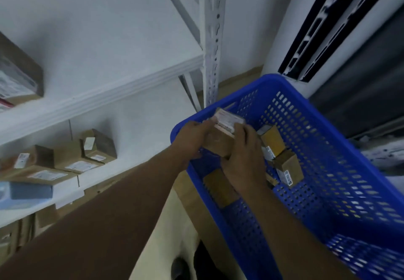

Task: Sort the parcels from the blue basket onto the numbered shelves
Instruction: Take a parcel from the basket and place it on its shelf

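Observation:
A blue perforated basket fills the right half of the view. Over its near-left corner both my hands hold one brown cardboard parcel with a white label on top. My left hand grips its left side and my right hand wraps its right side from below. Inside the basket lie more small cardboard parcels, one yellowish, and a flat one near the left wall. The white shelves stand to the left.
The lower shelf carries several labelled cardboard parcels and a blue-grey box. A larger box sits on the upper shelf at far left. A white perforated upright stands between shelf and basket. Dark slatted panels are behind the basket.

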